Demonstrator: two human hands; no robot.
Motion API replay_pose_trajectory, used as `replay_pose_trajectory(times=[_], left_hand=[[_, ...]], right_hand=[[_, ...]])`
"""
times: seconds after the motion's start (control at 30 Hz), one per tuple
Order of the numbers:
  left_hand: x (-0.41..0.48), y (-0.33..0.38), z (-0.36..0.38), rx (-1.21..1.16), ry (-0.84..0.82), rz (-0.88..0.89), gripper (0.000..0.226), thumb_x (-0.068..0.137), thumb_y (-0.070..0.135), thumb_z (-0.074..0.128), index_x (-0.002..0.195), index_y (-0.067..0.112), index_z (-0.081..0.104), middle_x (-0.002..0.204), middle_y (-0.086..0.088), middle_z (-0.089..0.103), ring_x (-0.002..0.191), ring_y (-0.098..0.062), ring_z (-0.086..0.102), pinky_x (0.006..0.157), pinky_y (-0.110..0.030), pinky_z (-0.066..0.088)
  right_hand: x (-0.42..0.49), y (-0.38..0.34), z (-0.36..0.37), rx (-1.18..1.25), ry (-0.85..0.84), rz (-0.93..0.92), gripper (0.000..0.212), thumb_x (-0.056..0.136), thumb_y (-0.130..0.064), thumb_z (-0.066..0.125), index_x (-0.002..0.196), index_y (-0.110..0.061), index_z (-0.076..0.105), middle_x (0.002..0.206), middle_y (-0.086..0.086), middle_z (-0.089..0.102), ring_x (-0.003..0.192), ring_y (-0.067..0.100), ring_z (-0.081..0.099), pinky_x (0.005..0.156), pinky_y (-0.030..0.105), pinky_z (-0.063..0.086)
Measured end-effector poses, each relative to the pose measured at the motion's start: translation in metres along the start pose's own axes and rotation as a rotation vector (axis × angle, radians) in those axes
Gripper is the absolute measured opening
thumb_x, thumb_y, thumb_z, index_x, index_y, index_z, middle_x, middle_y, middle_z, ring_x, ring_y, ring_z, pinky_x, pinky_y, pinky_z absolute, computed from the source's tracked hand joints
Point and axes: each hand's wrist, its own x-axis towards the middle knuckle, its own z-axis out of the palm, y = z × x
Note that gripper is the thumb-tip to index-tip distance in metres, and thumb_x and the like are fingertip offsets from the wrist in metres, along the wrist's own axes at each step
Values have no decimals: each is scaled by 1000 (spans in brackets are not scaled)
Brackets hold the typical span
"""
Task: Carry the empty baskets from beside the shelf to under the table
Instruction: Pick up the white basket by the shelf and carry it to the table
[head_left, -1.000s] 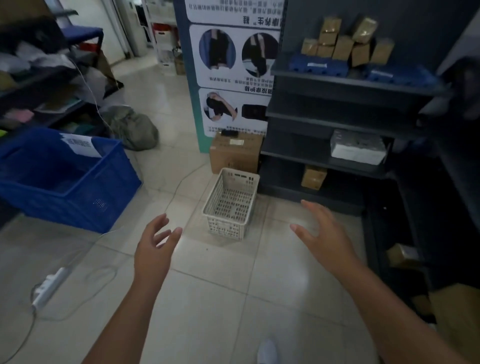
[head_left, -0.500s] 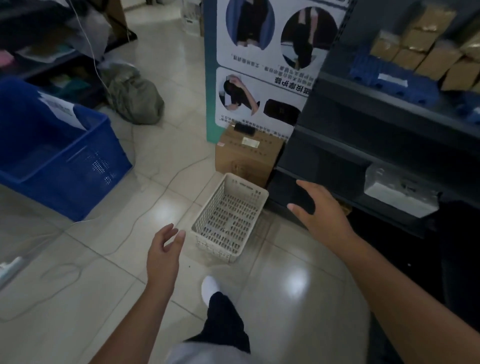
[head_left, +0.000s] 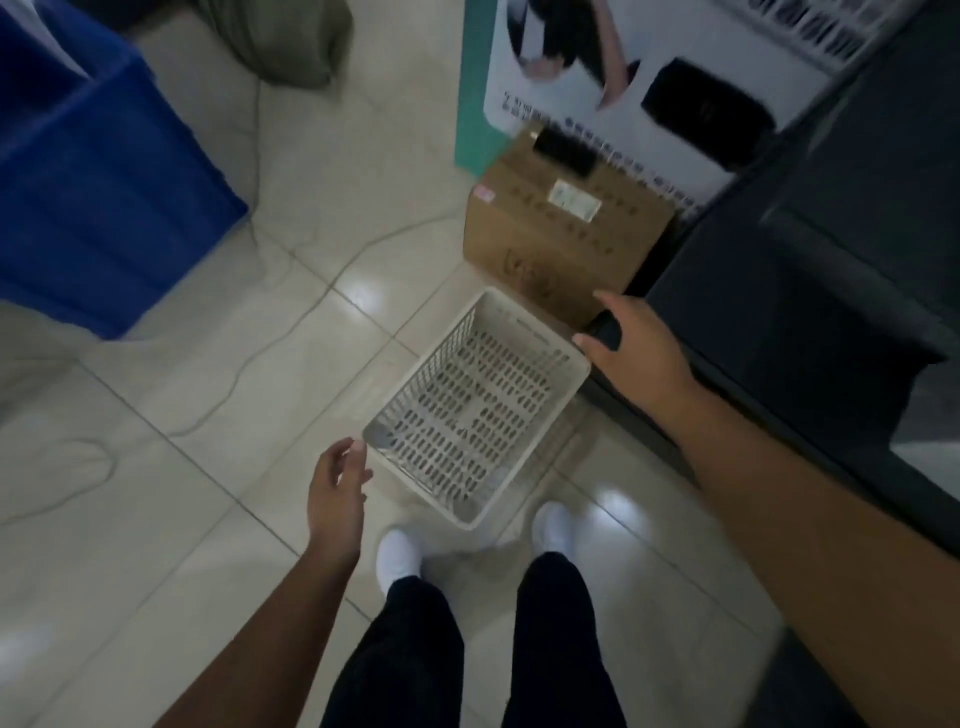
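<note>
An empty white slotted plastic basket stands on the tiled floor just left of a dark metal shelf. My left hand hovers open at the basket's near left corner, fingertips close to the rim. My right hand is open over the basket's far right corner, next to the shelf's bottom edge. Neither hand holds anything. My two feet in white shoes stand just in front of the basket.
A brown cardboard box sits right behind the basket against a poster panel. A big blue crate stands at the left. A white cable trails across the floor and a grey-green bag lies at the back.
I have stepped up to the basket and bent over it. Both hands have come down from mid-air to its opposite corners, and my feet are now beside it.
</note>
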Motion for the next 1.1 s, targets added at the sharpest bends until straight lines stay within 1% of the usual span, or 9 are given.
replay_pose_trajectory(times=[0.13,0.3,0.4,0.53,0.73,0.83,0.93,1.0,1.1], left_hand=[[56,-75,67,29,116,-122,72,80,69,60,135,22,54,128,-1,63,114,-23,62,101,-53,46],[120,-185,124,-18,323,-394,78,87,53,68,149,12,41,145,-10,53,126,-33,54,108,-50,40],[154,-236,142,-137,328,-537,69,93,41,65,150,10,40,145,-17,52,126,-38,54,105,-53,43],[191,-286,152,-229,396,-523,52,87,42,71,130,17,58,121,-7,67,106,-32,64,92,-47,51],[217,-333,158,8,587,-449,54,66,64,63,98,21,67,83,5,71,82,-26,69,79,-47,57],[217,-346,167,58,571,-471,52,68,64,60,87,16,65,75,2,68,72,-29,65,71,-44,54],[221,-352,175,-102,548,-523,47,71,50,65,92,8,71,68,-9,72,64,-31,67,67,-47,58],[223,-352,177,-213,531,-520,34,72,42,67,83,10,68,55,-7,66,49,-26,60,56,-41,53],[222,-348,176,-265,521,-496,30,78,43,68,72,14,62,48,-1,56,41,-21,50,54,-34,44]], right_hand=[[87,78,76,-32,-76,50,67,92,-49,59,150,-24,37,154,6,37,136,25,41,106,40,39],[157,170,171,-114,-168,87,67,93,-46,58,151,-20,35,155,8,35,133,31,44,103,43,44],[193,216,220,-185,-216,102,69,94,-48,55,152,-21,32,155,10,34,134,33,43,104,46,43],[243,250,270,-271,-225,51,73,93,-46,58,153,-18,29,154,16,35,132,37,43,103,47,43],[306,259,316,-114,-277,89,64,95,-42,55,149,-15,33,144,18,47,126,36,49,102,48,44],[320,261,332,-148,-262,101,45,98,-40,48,131,-11,44,126,20,58,113,38,57,93,49,49],[326,263,340,-196,-193,69,25,100,-38,42,97,-14,42,100,20,58,94,39,59,82,48,52],[327,264,341,-174,-191,61,22,100,-38,42,92,-17,39,96,17,56,90,36,58,80,46,52],[324,265,339,-109,-200,61,24,101,-35,43,92,-13,43,98,17,59,90,33,58,81,44,52]])
